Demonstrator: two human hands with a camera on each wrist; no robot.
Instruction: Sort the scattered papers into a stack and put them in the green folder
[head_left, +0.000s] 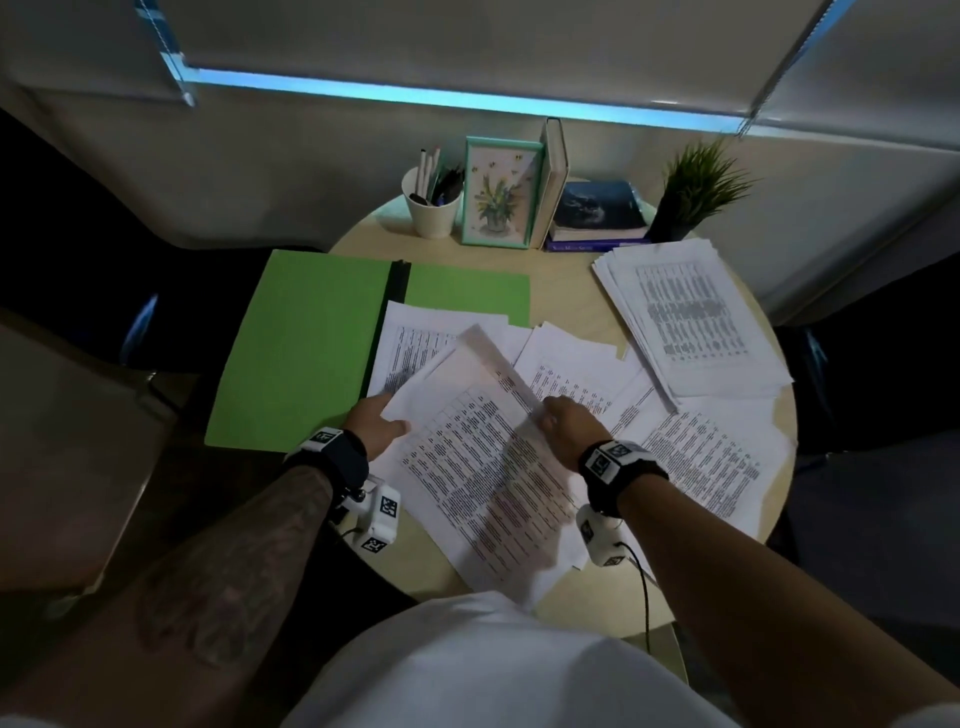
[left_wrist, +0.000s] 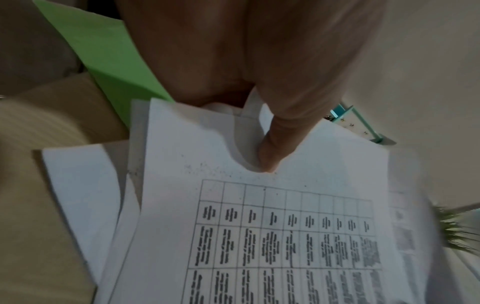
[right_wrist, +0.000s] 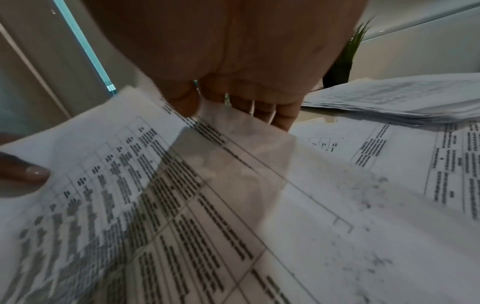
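My left hand (head_left: 375, 422) pinches the corner of a printed sheet (head_left: 467, 447); my right hand (head_left: 569, 423) grips a second, blurred sheet (head_left: 498, 364) over it. The open green folder (head_left: 306, 343) lies at ten o'clock, a paper stack (head_left: 691, 312) at two.

You're working in a dim room; the one bright source is a cool blue strip of light (head_left: 457, 98) at the wall. Straight edges bow toward the corners. Both wrist views smear, perhaps from motion, with printed text unreadable.
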